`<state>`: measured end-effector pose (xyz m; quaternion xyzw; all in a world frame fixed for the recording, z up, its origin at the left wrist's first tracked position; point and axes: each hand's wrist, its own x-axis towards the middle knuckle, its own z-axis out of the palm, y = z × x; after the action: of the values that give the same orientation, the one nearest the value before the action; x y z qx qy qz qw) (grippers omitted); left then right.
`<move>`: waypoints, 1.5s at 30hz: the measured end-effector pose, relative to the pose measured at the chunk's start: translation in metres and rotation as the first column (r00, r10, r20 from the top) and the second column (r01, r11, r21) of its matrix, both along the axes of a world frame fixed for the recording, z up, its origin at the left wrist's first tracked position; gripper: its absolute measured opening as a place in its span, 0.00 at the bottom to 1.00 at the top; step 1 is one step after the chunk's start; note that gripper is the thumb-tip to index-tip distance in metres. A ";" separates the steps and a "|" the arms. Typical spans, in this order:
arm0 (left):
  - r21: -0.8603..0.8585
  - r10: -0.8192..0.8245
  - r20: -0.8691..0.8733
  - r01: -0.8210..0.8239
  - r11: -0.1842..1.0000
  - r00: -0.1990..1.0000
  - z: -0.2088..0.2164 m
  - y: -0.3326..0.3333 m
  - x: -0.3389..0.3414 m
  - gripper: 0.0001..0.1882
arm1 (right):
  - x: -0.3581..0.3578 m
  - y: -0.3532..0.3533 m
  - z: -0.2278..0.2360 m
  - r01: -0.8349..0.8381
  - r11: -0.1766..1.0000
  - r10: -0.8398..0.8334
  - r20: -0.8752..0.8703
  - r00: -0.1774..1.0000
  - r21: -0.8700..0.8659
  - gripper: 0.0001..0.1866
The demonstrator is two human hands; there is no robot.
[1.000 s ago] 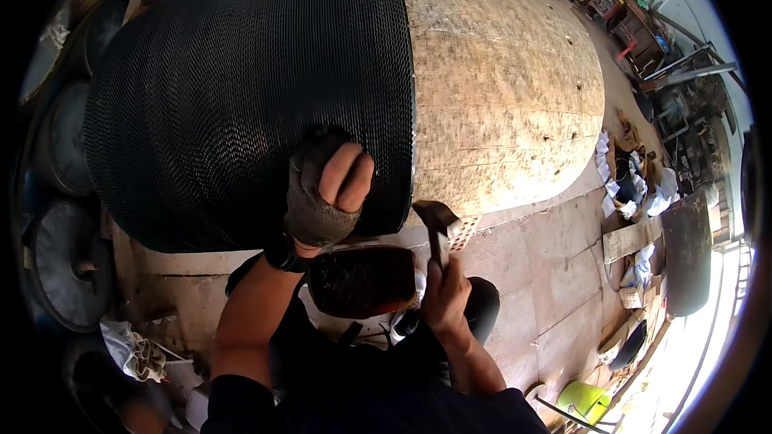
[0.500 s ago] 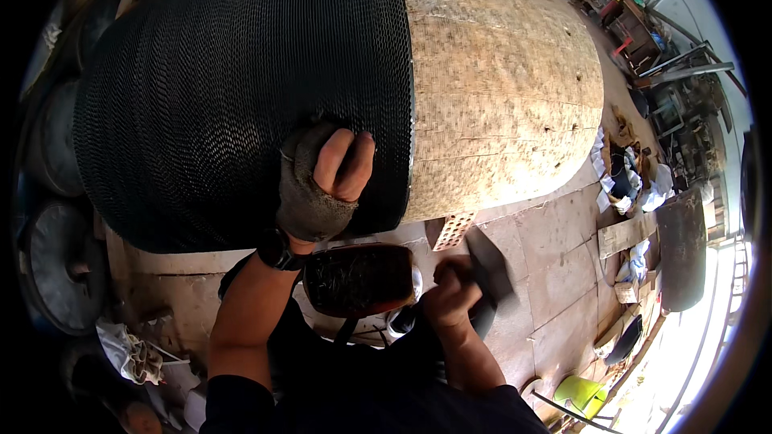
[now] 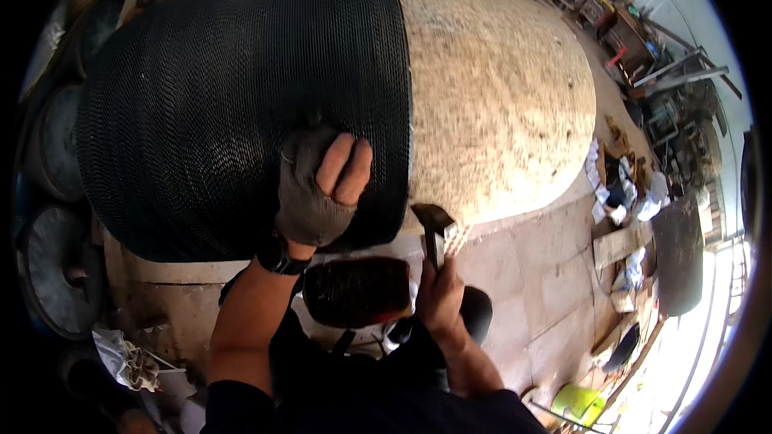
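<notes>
A large drum lies in front of me. Its left part wears a black finely ridged covering (image 3: 201, 112), and its right part is bare pale wood (image 3: 498, 96). My left hand (image 3: 322, 181), in a grey glove with bare fingers showing, rests curled against the black covering near its right edge. Whatever its fingers grip is hidden. My right hand (image 3: 443, 297) is closed round the handle of a hammer (image 3: 434, 229), whose head is up beside the covering's lower right edge. Between my forearms sits a dark open tray (image 3: 322, 317); its contents are too dark to make out.
Grey round discs (image 3: 63, 269) stand along the left side. Crumpled white wrapping (image 3: 121, 358) lies at lower left. At right are a dark curved sheet (image 3: 678, 253), a wooden board (image 3: 623, 246) and scraps. A yellow-green bucket (image 3: 579, 403) stands at lower right. A perforated block (image 3: 460, 239) is under the drum.
My right hand has swung the hammer up and to the left, toward the covering's edge. My left hand keeps its place on the black covering. The view has shifted slightly.
</notes>
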<state>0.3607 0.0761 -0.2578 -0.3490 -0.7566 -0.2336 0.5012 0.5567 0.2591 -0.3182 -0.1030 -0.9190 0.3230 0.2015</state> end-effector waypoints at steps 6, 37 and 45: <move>-0.031 0.024 0.010 -0.024 0.999 1.000 0.008 -0.004 0.002 0.17 | 0.011 0.001 0.003 -0.007 1.000 0.009 -0.225 0.974 0.009 0.02; -0.013 0.119 0.051 -0.118 0.993 0.992 0.012 0.003 -0.004 0.15 | 0.001 0.008 -0.001 0.059 0.998 -0.059 -0.026 0.998 0.021 0.10; -0.051 0.180 0.022 -0.179 0.983 0.983 0.023 0.011 0.013 0.15 | 0.060 -0.002 -0.014 0.077 0.981 -0.076 0.015 0.997 -0.178 0.10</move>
<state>0.3738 0.0876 -0.2346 -0.2882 -0.7971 -0.1736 0.5015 0.6164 0.2575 -0.3319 -0.1571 -0.8825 0.3956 0.2001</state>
